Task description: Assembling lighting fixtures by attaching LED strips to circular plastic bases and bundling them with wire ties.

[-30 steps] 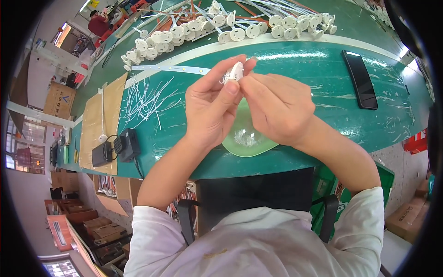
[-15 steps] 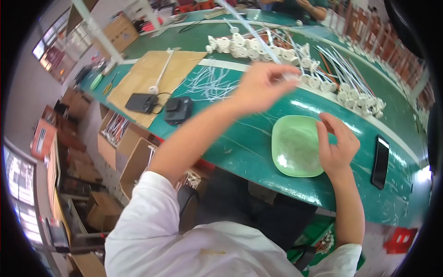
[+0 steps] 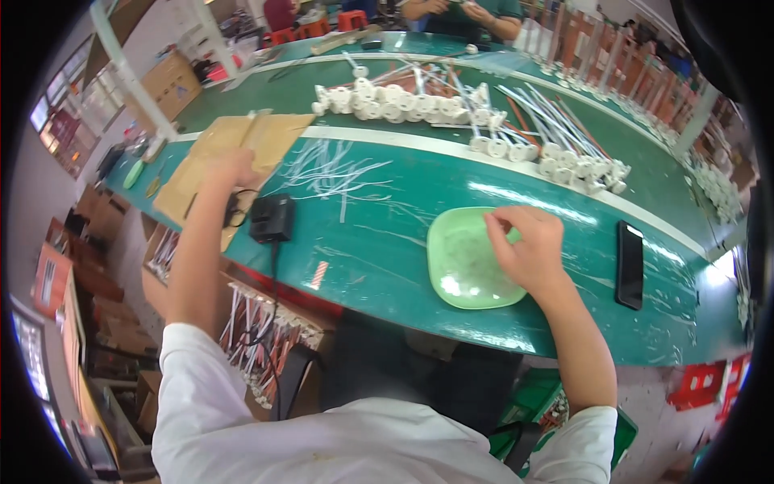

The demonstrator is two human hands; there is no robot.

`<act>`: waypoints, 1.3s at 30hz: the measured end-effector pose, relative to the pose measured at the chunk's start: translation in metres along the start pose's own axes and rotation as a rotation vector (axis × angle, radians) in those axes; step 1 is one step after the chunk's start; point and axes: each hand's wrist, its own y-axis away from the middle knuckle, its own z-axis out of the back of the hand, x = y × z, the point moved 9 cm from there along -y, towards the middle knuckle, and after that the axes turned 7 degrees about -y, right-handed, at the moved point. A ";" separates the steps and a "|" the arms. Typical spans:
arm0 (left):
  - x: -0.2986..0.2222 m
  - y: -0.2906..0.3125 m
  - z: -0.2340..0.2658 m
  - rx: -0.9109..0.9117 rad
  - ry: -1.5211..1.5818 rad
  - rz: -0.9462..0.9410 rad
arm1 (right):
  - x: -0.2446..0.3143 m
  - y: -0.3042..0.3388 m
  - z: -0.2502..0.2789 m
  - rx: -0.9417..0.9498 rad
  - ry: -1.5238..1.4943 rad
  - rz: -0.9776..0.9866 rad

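Observation:
My left hand [image 3: 231, 168], blurred by motion, reaches over a brown cardboard sheet [image 3: 282, 129] at the left of the green table. The end of a thin pale rod [image 3: 256, 127] shows just beyond it; whether my fingers grip the rod I cannot tell. A black device beside the wrist is mostly hidden by my forearm. My right hand [image 3: 529, 244] is held over the right side of a light green plate [image 3: 451, 282], thumb and fingers pinched together. Anything between them is too small to make out. The plate's middle looks greyish and patchy.
White strips [image 3: 334, 169] lie scattered beside a black boxy device [image 3: 272, 218] with a cable. Behind the plate, many rods with white round ends [image 3: 395, 103] are heaped. A black phone [image 3: 630, 264] lies at the right. Across the table sits another person [image 3: 476, 20].
My left hand has swung from the table's middle to the cardboard at the left. My right hand's fingers have closed from spread to pinched over the plate. The view has shifted right.

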 end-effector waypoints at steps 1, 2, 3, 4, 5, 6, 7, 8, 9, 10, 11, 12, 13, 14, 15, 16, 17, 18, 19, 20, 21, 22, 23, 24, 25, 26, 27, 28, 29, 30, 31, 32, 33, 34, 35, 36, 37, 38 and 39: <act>-0.005 0.003 0.015 -0.096 0.055 0.020 | -0.002 0.001 -0.004 0.051 -0.001 -0.006; -0.031 0.022 0.062 -0.446 0.139 -0.076 | -0.005 0.002 -0.010 0.101 -0.001 -0.018; -0.063 0.058 0.109 -0.794 0.230 -0.158 | -0.008 0.003 -0.010 0.103 0.028 -0.029; -0.096 0.075 0.129 -0.858 0.601 -0.271 | -0.010 0.005 -0.010 0.112 0.015 -0.026; -0.127 0.091 0.148 -0.903 0.973 -0.381 | -0.010 0.004 -0.010 0.117 0.000 -0.019; -0.164 0.093 0.152 -0.832 1.251 -0.434 | -0.013 0.004 -0.007 0.120 0.037 -0.032; -0.194 0.090 0.149 -0.743 1.515 -0.476 | -0.018 0.003 -0.006 0.103 0.041 -0.055; -0.220 0.089 0.151 -0.738 1.531 -0.560 | -0.021 -0.001 -0.002 0.086 0.045 -0.074; -0.245 0.085 0.147 -0.728 1.550 -0.645 | -0.025 -0.006 0.003 0.089 0.071 -0.084; -0.255 0.077 0.137 -0.722 1.565 -0.658 | -0.028 -0.013 0.009 0.093 0.128 -0.085; -0.256 0.080 0.134 -0.863 1.414 -0.648 | -0.033 -0.023 0.016 0.096 0.190 -0.089; -0.257 0.081 0.131 -0.998 1.254 -0.628 | -0.046 -0.033 0.026 0.100 0.254 -0.123; -0.257 0.079 0.133 -1.051 1.297 -0.655 | -0.063 -0.041 0.043 0.105 0.323 -0.165; -0.257 0.079 0.128 -1.040 1.307 -0.672 | -0.077 -0.054 0.059 0.099 0.410 -0.149; -0.265 0.068 0.116 -0.853 1.365 -0.624 | -0.107 -0.061 0.078 0.029 0.396 -0.264; -0.274 0.058 0.109 -0.675 1.412 -0.579 | -0.135 -0.071 0.096 0.003 0.497 -0.282; -0.276 0.064 0.112 -0.722 1.416 -0.618 | -0.165 -0.080 0.108 -0.021 0.584 -0.297; -0.277 0.066 0.114 -0.730 1.417 -0.631 | -0.202 -0.083 0.115 -0.022 0.661 -0.363; -0.282 0.070 0.119 -0.740 1.366 -0.660 | -0.237 -0.083 0.125 -0.024 0.743 -0.431; -0.288 0.072 0.122 -0.747 1.313 -0.690 | -0.270 -0.079 0.129 -0.037 0.757 -0.436; -0.288 0.073 0.121 -0.740 1.303 -0.702 | -0.315 -0.069 0.118 0.198 0.843 -0.568; -0.285 0.074 0.117 -0.742 1.300 -0.703 | -0.337 -0.061 0.102 0.448 0.911 -0.694; -0.285 0.076 0.117 -0.750 1.278 -0.731 | -0.341 -0.064 0.105 0.445 0.912 -0.695; -0.286 0.077 0.118 -0.757 1.257 -0.762 | -0.350 -0.061 0.106 0.516 0.887 -0.744; -0.284 0.078 0.120 -0.772 1.250 -0.767 | -0.353 -0.059 0.103 0.591 0.857 -0.788; -0.283 0.078 0.121 -0.770 1.252 -0.769 | -0.353 -0.062 0.103 0.592 0.860 -0.790; -0.281 0.076 0.120 -0.768 1.251 -0.756 | -0.355 -0.062 0.100 0.648 0.839 -0.803; -0.278 0.075 0.119 -0.768 1.248 -0.739 | -0.352 -0.062 0.093 0.704 0.815 -0.812; -0.279 0.074 0.119 -0.766 1.249 -0.740 | -0.347 -0.066 0.094 0.705 0.816 -0.813; -0.281 0.073 0.118 -0.757 1.244 -0.751 | -0.344 -0.066 0.097 0.697 0.767 -0.864; -0.284 0.074 0.119 -0.749 1.242 -0.773 | -0.342 -0.063 0.104 0.681 0.722 -0.922; -0.285 0.074 0.120 -0.747 1.245 -0.785 | -0.345 -0.059 0.108 0.675 0.726 -0.933; -0.286 0.075 0.120 -0.744 1.238 -0.798 | -0.344 -0.062 0.108 0.624 0.698 -0.863; -0.287 0.075 0.120 -0.742 1.228 -0.804 | -0.337 -0.069 0.106 0.576 0.666 -0.786; -0.289 0.075 0.121 -0.742 1.228 -0.810 | -0.333 -0.068 0.109 0.573 0.667 -0.790; -0.289 0.075 0.122 -0.762 1.240 -0.815 | -0.325 -0.073 0.116 0.550 0.701 -0.736; -0.288 0.077 0.122 -0.783 1.251 -0.819 | -0.316 -0.078 0.121 0.528 0.733 -0.681; -0.287 0.077 0.122 -0.784 1.251 -0.822 | -0.311 -0.080 0.124 0.526 0.734 -0.683; -0.287 0.078 0.122 -0.785 1.235 -0.827 | -0.303 -0.084 0.130 0.481 0.755 -0.656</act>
